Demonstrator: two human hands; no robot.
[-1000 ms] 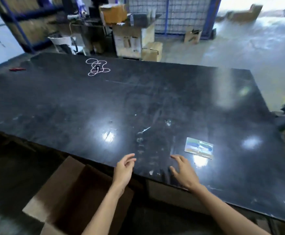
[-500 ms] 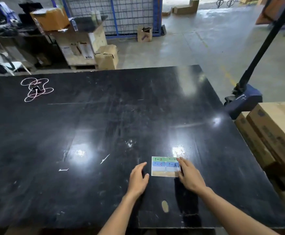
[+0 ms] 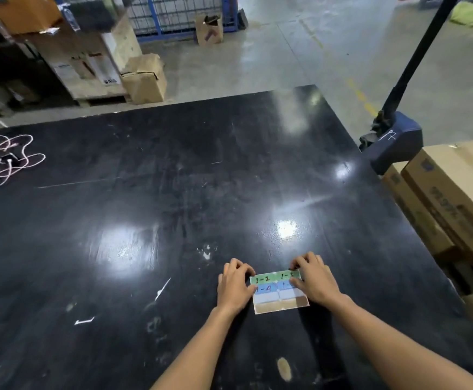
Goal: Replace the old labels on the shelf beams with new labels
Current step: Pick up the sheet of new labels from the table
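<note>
- Right now both hands press on a small label sheet [image 3: 279, 292] that lies flat on the black table [image 3: 145, 192], near its front edge and toward the right side.
- I think the sheet is kept flat on the table so that one sticker can be peeled off without the whole sheet lifting.
- It has a green row on top with "1-2" and "1-3", a blue row below it with "1-4", then paler rows and a brown strip at the bottom.
- The left hand [image 3: 234, 285] rests on the left edge of the sheet, fingers curled and close together, the tips touching the green and blue rows; it seems to hold the sheet down.
- The right hand [image 3: 315, 280] covers the top right corner, fingers bent and narrow; I judge it is picking at a sticker edge there, but the fingertips hide this, so I cannot tell if something is pinched.
- No shelf beam is in view, so the new labels are not yet placed.
</note>
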